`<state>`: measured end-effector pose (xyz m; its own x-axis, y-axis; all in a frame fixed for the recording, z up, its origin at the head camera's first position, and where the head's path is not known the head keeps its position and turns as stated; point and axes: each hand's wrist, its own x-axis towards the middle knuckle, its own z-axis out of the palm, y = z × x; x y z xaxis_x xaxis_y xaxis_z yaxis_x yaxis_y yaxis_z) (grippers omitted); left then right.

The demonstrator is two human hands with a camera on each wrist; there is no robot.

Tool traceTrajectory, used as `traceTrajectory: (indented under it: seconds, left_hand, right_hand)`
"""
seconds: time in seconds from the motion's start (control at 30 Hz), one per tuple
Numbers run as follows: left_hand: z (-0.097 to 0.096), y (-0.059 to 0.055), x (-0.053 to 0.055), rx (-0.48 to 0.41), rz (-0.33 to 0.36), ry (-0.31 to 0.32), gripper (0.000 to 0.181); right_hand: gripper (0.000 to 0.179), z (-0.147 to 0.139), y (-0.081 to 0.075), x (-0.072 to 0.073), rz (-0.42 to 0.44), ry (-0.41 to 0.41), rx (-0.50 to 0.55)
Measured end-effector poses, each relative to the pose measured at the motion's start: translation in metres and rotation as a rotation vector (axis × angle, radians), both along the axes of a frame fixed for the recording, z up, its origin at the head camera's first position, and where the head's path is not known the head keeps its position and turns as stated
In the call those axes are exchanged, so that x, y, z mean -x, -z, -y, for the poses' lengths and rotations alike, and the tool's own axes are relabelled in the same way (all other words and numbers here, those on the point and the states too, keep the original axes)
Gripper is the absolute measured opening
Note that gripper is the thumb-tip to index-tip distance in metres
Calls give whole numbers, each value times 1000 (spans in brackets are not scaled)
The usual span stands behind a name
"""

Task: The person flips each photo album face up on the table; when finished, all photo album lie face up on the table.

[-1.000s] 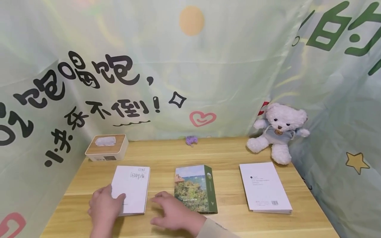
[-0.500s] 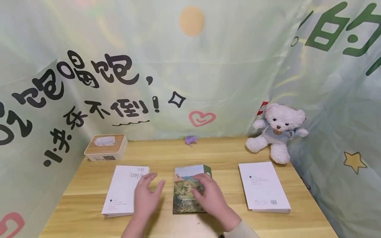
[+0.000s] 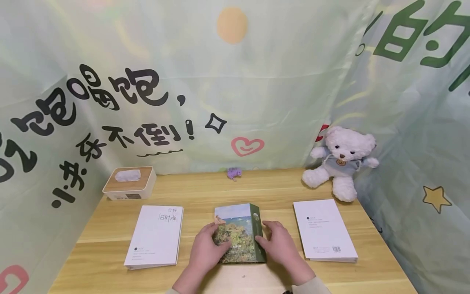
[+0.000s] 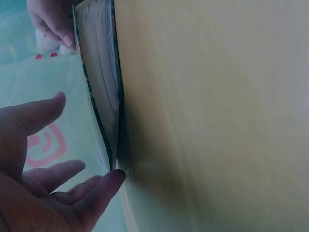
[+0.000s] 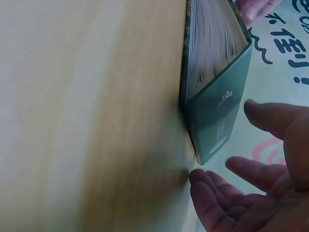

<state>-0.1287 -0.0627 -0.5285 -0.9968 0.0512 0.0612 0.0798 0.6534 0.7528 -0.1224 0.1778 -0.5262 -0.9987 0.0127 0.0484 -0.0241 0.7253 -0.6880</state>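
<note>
A thick photo album (image 3: 240,232) with a landscape painting on its cover and a green spine lies flat on the wooden table, centred in the head view. My left hand (image 3: 206,249) is at its left side, thumb over the cover and fingers along the edge. In the left wrist view, a fingertip (image 4: 115,177) is right at the album's corner, and the thumb stands apart from the cover. Beside the spine (image 5: 222,113) is my right hand (image 3: 280,246), its fingers loosely bent and its thumb near the spine's upper edge. Neither hand grips the album.
White books lie on both sides, one left (image 3: 154,237) and one right (image 3: 324,230). Along the back of the table (image 3: 97,241) are a tissue box (image 3: 129,188), a small purple bundle (image 3: 233,173) and a white teddy bear (image 3: 343,163). Printed cloth hangs behind.
My left hand has moved right from the left white book to the album's left edge. My right hand has passed over the album to its spine side. The album stays in place.
</note>
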Motion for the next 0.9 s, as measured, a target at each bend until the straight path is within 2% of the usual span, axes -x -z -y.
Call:
traceTrajectory:
  seconds: [0.2,0.4,0.7,0.9]
  left_hand:
    - [-1,2,2,12,25,22,71]
    - [-5,-1,3,-45,55,52,70]
    - [-12,-2,6,-125,78,58,67]
    - [-14,1,7,-148,80,47,65]
  right_hand:
    - [51,4,-4,-1,49,-35,66]
    - [51,6,-3,0,69,-23,112]
    - [42,4,9,1,22,-35,300]
    - [38,5,5,1,-12,-1,405]
